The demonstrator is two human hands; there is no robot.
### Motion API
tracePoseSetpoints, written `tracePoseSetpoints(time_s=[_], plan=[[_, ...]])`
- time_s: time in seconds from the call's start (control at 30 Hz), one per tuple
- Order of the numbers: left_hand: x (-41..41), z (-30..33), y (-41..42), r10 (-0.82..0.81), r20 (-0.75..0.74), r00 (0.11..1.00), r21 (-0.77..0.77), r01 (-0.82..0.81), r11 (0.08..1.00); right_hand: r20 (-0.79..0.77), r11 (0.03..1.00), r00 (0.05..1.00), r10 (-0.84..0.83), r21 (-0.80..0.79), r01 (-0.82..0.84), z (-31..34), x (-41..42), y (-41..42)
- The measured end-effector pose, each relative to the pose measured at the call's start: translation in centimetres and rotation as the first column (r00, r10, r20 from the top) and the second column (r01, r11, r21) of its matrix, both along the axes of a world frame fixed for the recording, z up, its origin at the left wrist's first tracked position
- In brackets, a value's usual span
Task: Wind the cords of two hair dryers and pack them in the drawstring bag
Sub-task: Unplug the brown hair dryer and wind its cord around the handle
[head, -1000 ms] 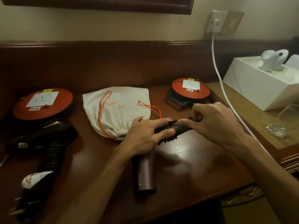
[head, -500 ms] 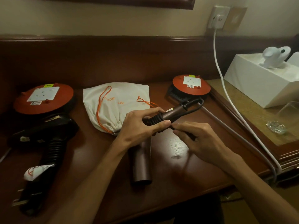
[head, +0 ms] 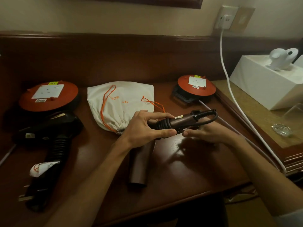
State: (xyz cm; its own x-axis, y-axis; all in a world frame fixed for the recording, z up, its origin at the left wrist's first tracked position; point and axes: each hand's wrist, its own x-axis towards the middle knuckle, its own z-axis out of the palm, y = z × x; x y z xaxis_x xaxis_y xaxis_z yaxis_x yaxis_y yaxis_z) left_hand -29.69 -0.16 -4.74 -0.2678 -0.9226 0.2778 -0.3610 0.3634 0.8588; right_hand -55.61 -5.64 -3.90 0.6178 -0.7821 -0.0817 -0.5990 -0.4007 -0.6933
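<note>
A brown hair dryer [head: 182, 120] lies across the desk's middle, its barrel [head: 138, 167] pointing toward me. My left hand [head: 144, 126] grips its handle where black cord [head: 164, 124] is wound in several turns. A loop of that cord [head: 208, 116] arcs past the handle's end. My right hand [head: 208, 133] sits under the handle's end, fingers curled round the cord there. A black hair dryer [head: 54, 128] lies at the left, cord wound on its handle, plug near the front edge. Behind my left hand lies the white drawstring bag [head: 121, 102] with orange strings, its mouth gathered.
Two orange cord reels stand at the back, one at the left [head: 49, 95] and one at the right [head: 196, 86]. A white cable [head: 229, 89] runs from the wall socket past a white box [head: 265, 86]. A glass piece [head: 282, 130] sits on the right counter.
My right hand went from the top of the handle down and under it, carrying the cord round. The handle's end has risen, and a cord loop now shows at its tip.
</note>
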Motion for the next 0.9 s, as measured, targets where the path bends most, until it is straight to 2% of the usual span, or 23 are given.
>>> tracePoseSetpoints(time_s=[0.07, 0.17, 0.23, 0.3, 0.43, 0.6, 0.7, 0.8, 0.9], plan=[[0.2, -0.2, -0.1, -0.018, 0.051, 0.999, 0.008, 0.018, 1.0, -0.094, 0.989, 0.994, -0.057, 0.133, 0.069, 0.6, -0.2, -1.8], [0.3, -0.6, 0.0, -0.039, 0.089, 0.995, -0.004, 0.04, 0.999, -0.262, 0.997, 0.964, 0.051, 0.067, -0.034, 0.5, 0.2, -4.2], [-0.1, -0.8, 0.0, -0.026, 0.164, 0.986, -0.054, 0.035, 0.998, -0.377, 0.996, 0.922, 0.084, 0.034, -0.077, 1.1, 1.2, -5.1], [-0.5, -0.8, -0.1, -0.003, 0.254, 0.967, -0.078, 0.023, 0.997, -0.425, 0.996, 0.902, 0.075, -0.014, -0.089, 2.5, 2.3, -5.4], [-1.1, -0.3, -0.3, 0.019, 0.425, 0.905, -0.02, -0.012, 1.0, -0.494, 0.98, 0.867, 0.061, -0.133, -0.145, 5.9, 4.5, -4.3], [-2.9, -0.3, -1.0, 0.01, 0.626, 0.78, -0.04, 0.019, 0.999, -0.6, 0.889, 0.798, 0.051, -0.337, -0.31, 8.3, 7.4, 0.3], [-2.5, -0.7, -1.0, 0.028, 0.613, 0.79, -0.038, -0.006, 0.999, -0.651, 0.894, 0.758, 0.044, -0.314, -0.321, 9.3, 6.8, 2.7], [-1.7, -0.5, -0.8, 0.045, 0.496, 0.867, -0.053, -0.022, 0.998, -0.597, 0.949, 0.8, 0.06, -0.215, -0.232, 9.6, 5.6, 4.8], [-1.6, -0.2, -0.4, 0.04, 0.392, 0.919, -0.068, -0.015, 0.998, -0.556, 0.941, 0.831, -0.007, -0.284, -0.182, 8.2, 4.5, 6.9]])
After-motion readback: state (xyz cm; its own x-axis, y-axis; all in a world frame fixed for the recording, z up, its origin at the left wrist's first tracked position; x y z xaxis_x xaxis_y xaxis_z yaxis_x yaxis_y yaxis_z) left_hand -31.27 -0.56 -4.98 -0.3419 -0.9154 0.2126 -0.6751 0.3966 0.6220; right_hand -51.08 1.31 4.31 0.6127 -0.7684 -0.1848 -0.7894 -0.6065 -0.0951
